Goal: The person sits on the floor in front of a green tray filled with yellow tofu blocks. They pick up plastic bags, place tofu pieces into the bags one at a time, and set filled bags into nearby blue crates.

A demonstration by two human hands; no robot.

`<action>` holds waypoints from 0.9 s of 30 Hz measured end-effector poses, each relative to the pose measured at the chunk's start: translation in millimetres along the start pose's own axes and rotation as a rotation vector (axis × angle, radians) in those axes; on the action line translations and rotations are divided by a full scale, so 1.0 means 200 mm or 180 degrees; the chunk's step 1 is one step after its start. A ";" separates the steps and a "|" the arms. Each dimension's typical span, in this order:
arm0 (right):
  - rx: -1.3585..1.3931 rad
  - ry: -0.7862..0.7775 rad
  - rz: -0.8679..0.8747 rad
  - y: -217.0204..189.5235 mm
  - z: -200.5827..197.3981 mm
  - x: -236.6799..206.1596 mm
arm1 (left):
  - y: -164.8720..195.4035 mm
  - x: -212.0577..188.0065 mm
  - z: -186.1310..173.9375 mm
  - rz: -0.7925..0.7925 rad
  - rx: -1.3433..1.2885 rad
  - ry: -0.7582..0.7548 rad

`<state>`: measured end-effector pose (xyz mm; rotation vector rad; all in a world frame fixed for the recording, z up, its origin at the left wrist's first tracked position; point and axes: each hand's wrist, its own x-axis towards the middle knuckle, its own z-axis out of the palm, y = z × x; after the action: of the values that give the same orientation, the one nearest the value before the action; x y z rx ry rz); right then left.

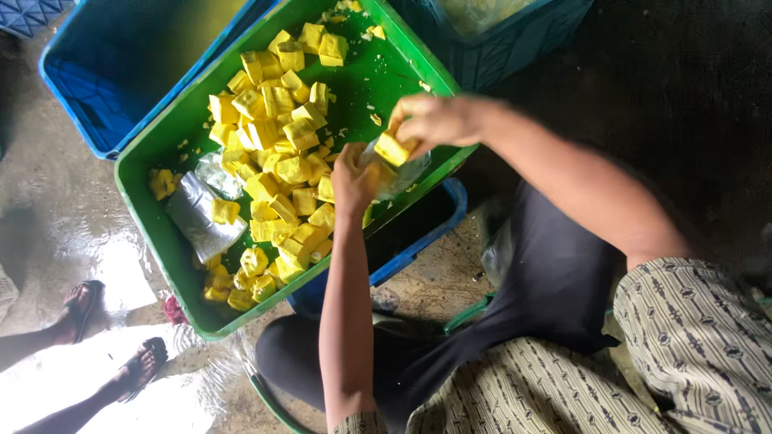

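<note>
A green crate (153, 197) holds a heap of several yellow cubes (277, 153). My right hand (438, 120) grips one yellow cube (394, 149) at the mouth of a clear plastic bag (400, 175). My left hand (354, 178) is shut on the bag's edge, holding it over the crate's near rim. More clear plastic bags (201, 210) lie flat in the crate's left part, with a cube on top.
The green crate rests on a blue crate (418, 233). Another blue crate (104, 88) stands at the upper left and a third (515, 40) at the top. Another person's sandalled feet (112, 337) stand on the wet floor at lower left. A green hose (269, 406) runs by my knee.
</note>
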<state>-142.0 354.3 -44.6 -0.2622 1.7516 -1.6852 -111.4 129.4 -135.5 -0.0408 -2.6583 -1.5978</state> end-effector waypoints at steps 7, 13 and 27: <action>-0.2988 0.1027 -0.0995 0.20 0.14 0.09 | 0.01 0.04 0.00 -0.0148 -0.0910 -0.0129; -0.2102 0.0104 -0.1143 0.13 0.06 0.07 | 0.08 -0.04 -0.05 0.0910 0.0101 -0.0722; -0.3960 0.1793 -0.0245 -0.53 0.06 0.87 | 0.19 -0.07 -0.09 0.0800 0.0527 -0.0012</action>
<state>-297.8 229.2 -1.5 -0.4051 3.0611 -0.4800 -96.1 132.0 -93.8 -0.3571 -2.6504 -1.3015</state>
